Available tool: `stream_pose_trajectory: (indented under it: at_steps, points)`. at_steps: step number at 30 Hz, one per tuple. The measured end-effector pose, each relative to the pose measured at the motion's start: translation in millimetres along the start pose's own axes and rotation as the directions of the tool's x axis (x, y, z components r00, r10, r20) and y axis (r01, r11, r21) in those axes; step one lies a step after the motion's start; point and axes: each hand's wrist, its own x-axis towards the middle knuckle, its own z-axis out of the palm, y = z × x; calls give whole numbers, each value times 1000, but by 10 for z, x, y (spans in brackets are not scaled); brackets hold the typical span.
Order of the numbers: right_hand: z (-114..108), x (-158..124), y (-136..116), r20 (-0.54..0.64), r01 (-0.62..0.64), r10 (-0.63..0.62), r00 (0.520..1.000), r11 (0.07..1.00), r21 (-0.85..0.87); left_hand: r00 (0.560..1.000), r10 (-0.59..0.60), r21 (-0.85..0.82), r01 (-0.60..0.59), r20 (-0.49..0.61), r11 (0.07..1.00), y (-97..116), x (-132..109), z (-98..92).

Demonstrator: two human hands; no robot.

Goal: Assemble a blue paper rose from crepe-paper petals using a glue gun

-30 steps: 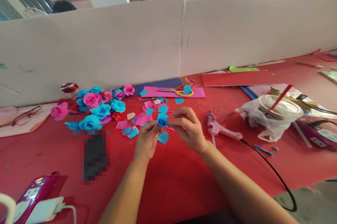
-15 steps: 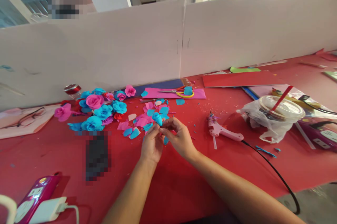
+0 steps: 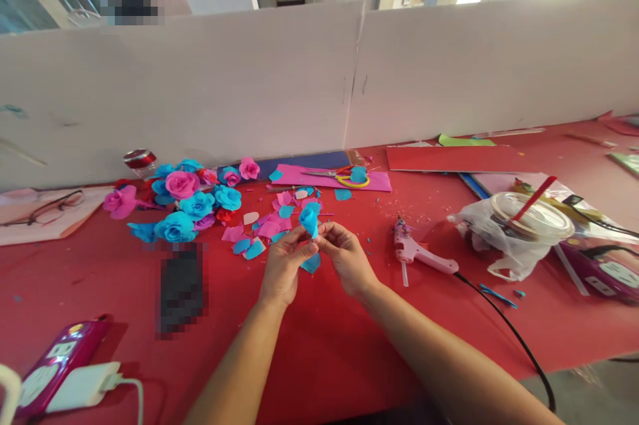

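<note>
A small blue paper flower (image 3: 309,217) stands upright between my two hands, over the red table. My left hand (image 3: 287,266) pinches its base from the left, fingers closed. From the right, my right hand (image 3: 345,257) grips the same base between thumb and fingers. Just beyond lie loose pink petals (image 3: 272,225) and blue petals (image 3: 255,250); another blue petal (image 3: 310,263) is below the flower, between the hands. Finished-looking blue, pink and red paper roses (image 3: 197,208) are grouped at the left. The pink glue gun (image 3: 419,253) rests to the right of my right hand.
Yellow-handled scissors (image 3: 352,180) lie on a pink paper strip (image 3: 289,176) near the white partition (image 3: 200,92). A bagged cup (image 3: 534,215) with a red straw stands right. At left are a dark pixelated object (image 3: 182,290), glasses (image 3: 47,208) and a power strip (image 3: 62,362).
The blue flower has been raised and turned more upright, its opening now showing. My hands have shifted slightly around its base. The whole view has moved a little.
</note>
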Motion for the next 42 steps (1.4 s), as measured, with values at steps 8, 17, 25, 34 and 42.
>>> stream_pose_trajectory:
  at_steps: [8,17,25,34,42]
  points:
    - [-74,38,-5,106,-263,244,964,929,258,999,-52,-99,51,-9,994,48,10,-67]
    - [-98,63,1,175,-466,433,884,843,270,989,-130,-110,122,-68,986,34,63,-83]
    - [-73,52,18,73,-350,346,936,936,50,990,-89,-43,85,-113,995,33,39,-36]
    - [-18,12,-55,-2,56,-62,998,917,-395,992,-25,-16,23,-123,1000,28,45,-55]
    - [-63,65,10,-106,23,-54,993,962,-271,987,-50,-63,41,-152,997,-60,71,-67]
